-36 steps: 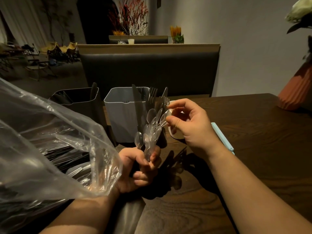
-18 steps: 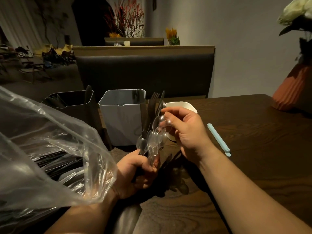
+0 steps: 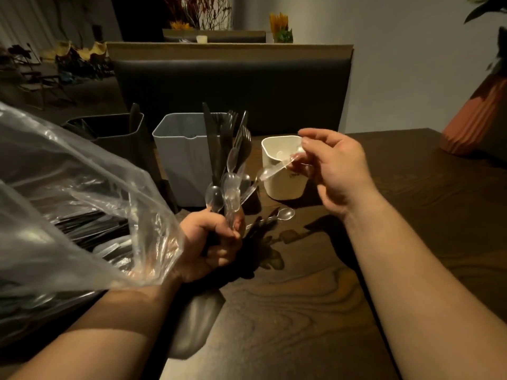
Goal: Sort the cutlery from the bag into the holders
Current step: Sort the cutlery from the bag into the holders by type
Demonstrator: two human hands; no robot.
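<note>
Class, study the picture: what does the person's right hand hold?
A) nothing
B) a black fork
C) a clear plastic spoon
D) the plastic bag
C: the right hand pinches a clear plastic spoon near the white holder; the left hand grips the bundle of cutlery.

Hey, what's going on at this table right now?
A person is sorting plastic cutlery. The left hand grips a bundle of clear spoons and dark knives and forks, upright. The right hand pinches one clear spoon by the white holder. The bag, with more cutlery inside, lies to the left, and a loose spoon lies on the table.
</note>
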